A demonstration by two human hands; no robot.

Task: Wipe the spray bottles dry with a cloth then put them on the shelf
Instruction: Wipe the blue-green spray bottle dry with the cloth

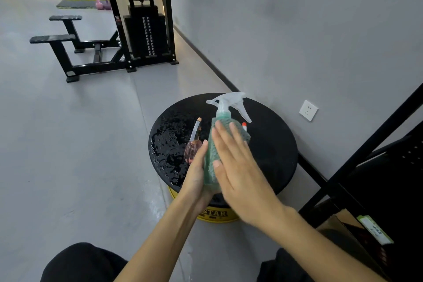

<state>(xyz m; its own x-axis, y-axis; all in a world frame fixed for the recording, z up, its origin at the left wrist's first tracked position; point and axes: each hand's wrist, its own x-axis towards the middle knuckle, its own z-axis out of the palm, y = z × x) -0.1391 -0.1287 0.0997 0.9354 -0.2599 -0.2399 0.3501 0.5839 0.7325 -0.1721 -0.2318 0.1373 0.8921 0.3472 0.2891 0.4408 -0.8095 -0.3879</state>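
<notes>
Head view: left hand (196, 174) grips the bottle (223, 111) upright above the wet counter (270, 144), apparently to steady it. Right hand (238, 167), fingers straight, presses the cloth (209, 165) against it, evidently for wiping.

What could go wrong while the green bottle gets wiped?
The green spray bottle could slip: only the left hand grips it, while the right hand lies flat on the cloth. The black round top is wet, so setting the bottle down there might wet it again. The small pink bottle lies close to the left hand and might get knocked.
</notes>
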